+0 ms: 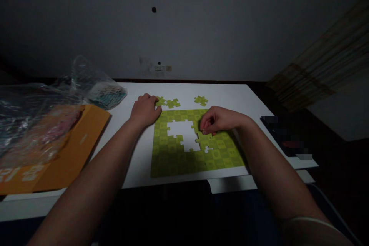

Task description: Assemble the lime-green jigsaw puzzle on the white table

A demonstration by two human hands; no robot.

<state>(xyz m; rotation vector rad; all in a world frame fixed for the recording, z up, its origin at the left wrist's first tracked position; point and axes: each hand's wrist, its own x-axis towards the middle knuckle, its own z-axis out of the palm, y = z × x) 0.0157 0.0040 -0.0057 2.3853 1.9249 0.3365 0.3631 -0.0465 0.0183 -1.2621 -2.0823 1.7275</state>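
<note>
A green jigsaw puzzle (173, 163) with a checkered pattern lies on the white table, with a stepped gap of white showing in its middle. Over the right part of the puzzle, my right hand (220, 119) pinches a green puzzle piece (205, 139), partly hidden by the fingers. A small white gap shows just below that piece. My left hand (145, 110) rests on the table by the puzzle's far left corner, thumb apart from the fingers. Its fingertips are close to a loose piece (159, 101); whether they touch cannot be made out.
More loose pieces (173, 103) lie beyond the puzzle, including a piece farther right (201, 100). At left are an orange envelope (72, 150), clear plastic wrap (31, 111) and a bagged teal bundle (106, 95). A dark object (281, 134) sits by the table's right edge.
</note>
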